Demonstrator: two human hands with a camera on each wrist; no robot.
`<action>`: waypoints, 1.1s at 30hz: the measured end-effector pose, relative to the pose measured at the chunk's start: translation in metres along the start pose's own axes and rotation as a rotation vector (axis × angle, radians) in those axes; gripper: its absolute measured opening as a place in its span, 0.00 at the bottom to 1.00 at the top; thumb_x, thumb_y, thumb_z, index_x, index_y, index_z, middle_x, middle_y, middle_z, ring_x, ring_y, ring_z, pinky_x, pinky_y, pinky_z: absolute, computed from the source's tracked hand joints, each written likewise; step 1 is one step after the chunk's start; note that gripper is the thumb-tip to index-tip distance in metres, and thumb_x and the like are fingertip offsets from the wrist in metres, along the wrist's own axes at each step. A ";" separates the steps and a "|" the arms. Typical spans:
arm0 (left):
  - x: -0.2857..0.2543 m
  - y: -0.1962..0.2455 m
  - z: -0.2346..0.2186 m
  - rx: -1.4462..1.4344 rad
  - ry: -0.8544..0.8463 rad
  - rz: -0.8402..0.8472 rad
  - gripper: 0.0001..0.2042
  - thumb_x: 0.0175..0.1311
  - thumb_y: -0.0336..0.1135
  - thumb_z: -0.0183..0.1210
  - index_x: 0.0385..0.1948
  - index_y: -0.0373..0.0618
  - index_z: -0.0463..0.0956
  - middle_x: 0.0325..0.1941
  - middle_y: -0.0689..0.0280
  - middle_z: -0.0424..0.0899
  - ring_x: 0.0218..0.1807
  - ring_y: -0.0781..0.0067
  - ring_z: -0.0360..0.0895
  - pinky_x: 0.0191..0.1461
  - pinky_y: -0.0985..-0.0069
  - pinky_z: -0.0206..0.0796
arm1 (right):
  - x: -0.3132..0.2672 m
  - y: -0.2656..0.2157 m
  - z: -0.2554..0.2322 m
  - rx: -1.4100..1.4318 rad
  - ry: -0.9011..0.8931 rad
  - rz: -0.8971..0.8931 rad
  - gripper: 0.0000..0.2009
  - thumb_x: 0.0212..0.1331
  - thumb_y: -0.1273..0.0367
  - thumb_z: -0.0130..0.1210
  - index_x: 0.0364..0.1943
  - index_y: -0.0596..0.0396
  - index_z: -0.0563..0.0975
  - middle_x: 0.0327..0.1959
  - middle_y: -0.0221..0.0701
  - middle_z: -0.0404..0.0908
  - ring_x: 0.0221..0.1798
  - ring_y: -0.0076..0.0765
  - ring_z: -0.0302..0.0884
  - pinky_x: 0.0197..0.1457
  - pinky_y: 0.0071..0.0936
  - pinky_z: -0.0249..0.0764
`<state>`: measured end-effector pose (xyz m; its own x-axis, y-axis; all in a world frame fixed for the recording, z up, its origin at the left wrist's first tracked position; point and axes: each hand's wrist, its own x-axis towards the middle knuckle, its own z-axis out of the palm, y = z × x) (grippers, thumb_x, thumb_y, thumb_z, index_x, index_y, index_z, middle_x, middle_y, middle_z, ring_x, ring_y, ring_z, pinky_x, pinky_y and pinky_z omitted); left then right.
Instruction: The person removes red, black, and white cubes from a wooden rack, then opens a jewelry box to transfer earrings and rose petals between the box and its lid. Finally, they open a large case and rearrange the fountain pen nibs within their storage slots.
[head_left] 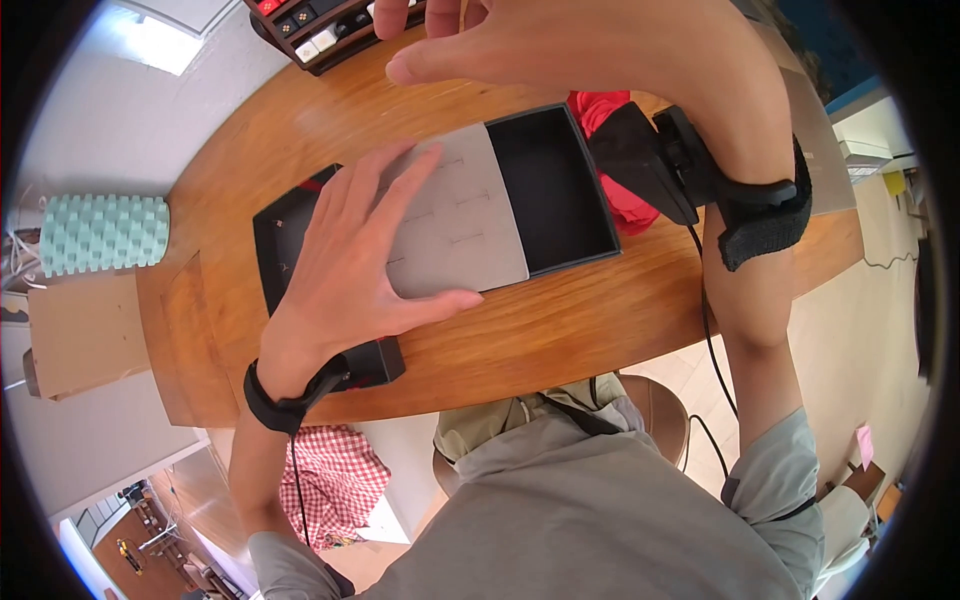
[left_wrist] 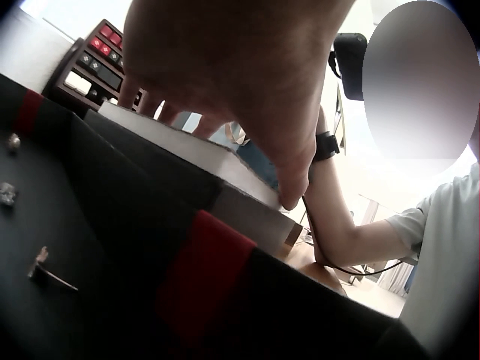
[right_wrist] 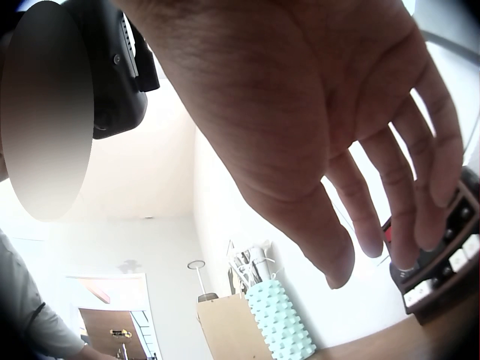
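Note:
A grey slotted pad [head_left: 470, 215] lies over the left and middle part of a black box [head_left: 560, 190], whose dark inside shows at the right. My left hand [head_left: 350, 240] rests spread over the pad's left part, thumb toward its near edge; in the left wrist view the fingers reach the light edge of the pad [left_wrist: 172, 142]. Left of it stands another black tray [head_left: 275, 235] with small jewellery pieces [left_wrist: 41, 262] and a red stripe. My right hand [head_left: 500, 45] is raised beyond the box, fingers loosely bent, holding nothing.
Red cloth [head_left: 625, 200] lies right of the box. A dark rack with small boxes [head_left: 315, 35] stands at the back. A small black box [head_left: 375, 365] sits near the front edge. A mint textured holder [head_left: 105, 235] and a cardboard box [head_left: 85, 335] are at the left.

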<state>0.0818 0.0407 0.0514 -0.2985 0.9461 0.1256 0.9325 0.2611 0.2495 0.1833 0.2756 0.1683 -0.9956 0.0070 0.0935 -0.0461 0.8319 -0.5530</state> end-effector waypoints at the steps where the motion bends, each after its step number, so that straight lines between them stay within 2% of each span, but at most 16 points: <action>1: -0.001 0.001 0.001 0.010 -0.010 -0.011 0.53 0.40 0.51 0.78 0.75 0.47 0.64 0.74 0.52 0.66 0.74 0.45 0.65 0.77 0.55 0.56 | -0.001 0.001 0.001 0.000 0.035 -0.017 0.17 0.64 0.59 0.58 0.45 0.58 0.84 0.41 0.44 0.86 0.45 0.48 0.83 0.51 0.35 0.78; 5: -0.004 0.000 0.003 0.021 0.000 -0.020 0.53 0.40 0.51 0.78 0.75 0.47 0.64 0.74 0.52 0.66 0.74 0.45 0.64 0.77 0.55 0.56 | 0.007 0.004 0.007 -0.047 0.008 -0.035 0.16 0.64 0.59 0.59 0.46 0.58 0.84 0.43 0.44 0.86 0.46 0.47 0.84 0.51 0.35 0.78; 7: -0.004 -0.001 0.004 0.015 -0.004 -0.028 0.52 0.41 0.51 0.78 0.74 0.47 0.64 0.74 0.52 0.66 0.74 0.45 0.64 0.76 0.55 0.56 | 0.005 0.007 0.012 -0.041 0.080 -0.104 0.16 0.65 0.60 0.59 0.47 0.59 0.84 0.43 0.43 0.86 0.47 0.47 0.84 0.52 0.35 0.78; 14: 0.000 0.000 0.005 0.001 -0.012 -0.012 0.51 0.42 0.51 0.78 0.74 0.48 0.65 0.76 0.50 0.63 0.76 0.43 0.61 0.79 0.54 0.54 | 0.005 0.009 0.014 -0.054 0.110 -0.115 0.17 0.65 0.61 0.60 0.50 0.58 0.83 0.46 0.42 0.86 0.50 0.46 0.84 0.54 0.36 0.78; 16: 0.004 0.005 0.007 -0.023 0.015 0.053 0.48 0.44 0.50 0.78 0.73 0.50 0.67 0.78 0.49 0.61 0.78 0.43 0.58 0.80 0.52 0.52 | 0.006 0.007 0.010 -0.023 0.039 -0.083 0.17 0.66 0.61 0.59 0.51 0.58 0.82 0.47 0.41 0.86 0.51 0.47 0.84 0.55 0.36 0.78; 19: 0.013 0.010 0.010 -0.034 0.008 0.083 0.44 0.49 0.50 0.76 0.72 0.52 0.70 0.79 0.50 0.60 0.79 0.44 0.57 0.81 0.50 0.49 | 0.003 0.011 0.013 -0.021 0.068 -0.135 0.17 0.66 0.61 0.59 0.51 0.57 0.82 0.47 0.41 0.86 0.52 0.47 0.84 0.55 0.36 0.78; 23: 0.017 0.011 0.015 0.008 -0.005 0.099 0.41 0.52 0.51 0.74 0.72 0.54 0.70 0.81 0.54 0.60 0.81 0.45 0.55 0.82 0.48 0.46 | 0.005 0.008 0.012 -0.036 0.069 -0.085 0.16 0.66 0.62 0.59 0.51 0.58 0.83 0.46 0.42 0.86 0.51 0.47 0.84 0.54 0.36 0.78; 25: 0.016 0.010 0.015 0.001 -0.015 0.093 0.40 0.54 0.52 0.73 0.72 0.54 0.70 0.81 0.58 0.60 0.82 0.46 0.54 0.83 0.47 0.43 | 0.009 0.014 0.007 0.001 0.006 -0.161 0.16 0.66 0.63 0.59 0.50 0.60 0.83 0.45 0.43 0.86 0.50 0.47 0.84 0.54 0.35 0.78; 29: 0.016 0.010 0.015 0.012 -0.023 0.089 0.40 0.54 0.52 0.73 0.72 0.55 0.70 0.82 0.59 0.61 0.82 0.48 0.53 0.84 0.47 0.41 | 0.020 0.015 0.006 0.023 -0.112 -0.123 0.16 0.66 0.64 0.59 0.50 0.61 0.83 0.45 0.45 0.86 0.50 0.48 0.84 0.54 0.36 0.78; 31: 0.017 0.010 0.015 0.018 -0.024 0.093 0.40 0.54 0.52 0.73 0.71 0.55 0.71 0.81 0.59 0.61 0.82 0.48 0.53 0.84 0.47 0.41 | 0.006 0.007 0.012 -0.033 0.059 -0.112 0.16 0.66 0.63 0.59 0.50 0.61 0.83 0.45 0.45 0.86 0.50 0.48 0.84 0.54 0.36 0.78; 33: 0.017 0.010 0.015 0.017 -0.033 0.090 0.40 0.54 0.52 0.73 0.71 0.55 0.71 0.81 0.59 0.61 0.82 0.48 0.53 0.84 0.47 0.41 | 0.006 0.011 0.012 -0.017 0.051 -0.135 0.16 0.66 0.63 0.59 0.50 0.61 0.83 0.45 0.45 0.86 0.50 0.48 0.84 0.54 0.36 0.78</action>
<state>0.0894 0.0625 0.0418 -0.2066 0.9716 0.1150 0.9588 0.1777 0.2218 0.1759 0.2785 0.1531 -0.9749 -0.0776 0.2085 -0.1775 0.8365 -0.5185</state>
